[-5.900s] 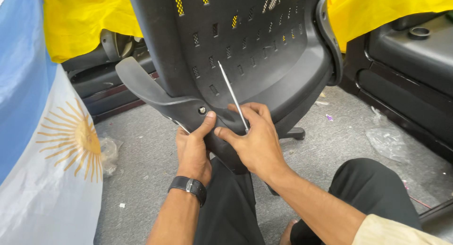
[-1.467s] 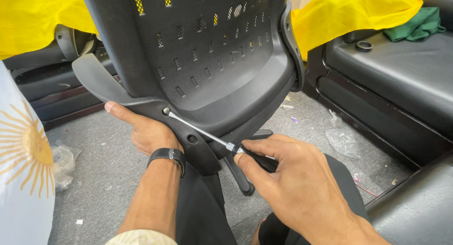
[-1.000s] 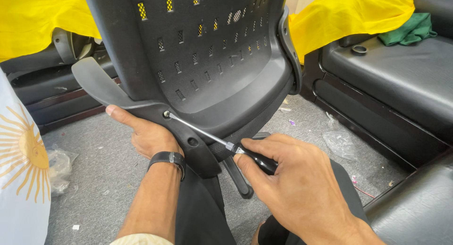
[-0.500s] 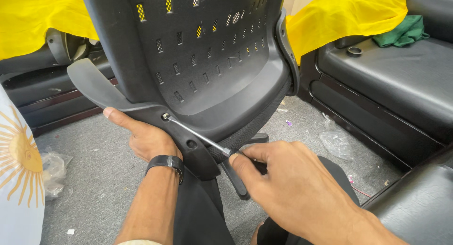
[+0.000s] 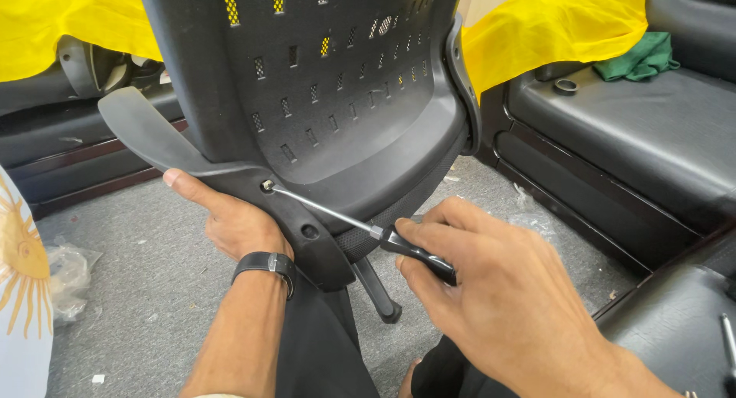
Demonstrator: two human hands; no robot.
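A black office chair with a perforated plastic back fills the upper middle of the head view. My right hand grips the black handle of a screwdriver; its metal shaft slants up to the left. The tip sits in a screw on the curved black armrest bracket. My left hand, a black watch at the wrist, is cupped under that bracket with the fingers stretched out beneath it. A second screw hole shows lower on the bracket.
A black leather sofa stands at the right with a green cloth on it. Yellow fabric drapes behind the chair. A flag with a sun emblem hangs at the left edge. Crumpled plastic lies on grey carpet.
Earlier both hands held the screwdriver upright at the bracket. Now my right hand holds it slanted into the screw; over the last second the view shifted slightly and my grip turned.
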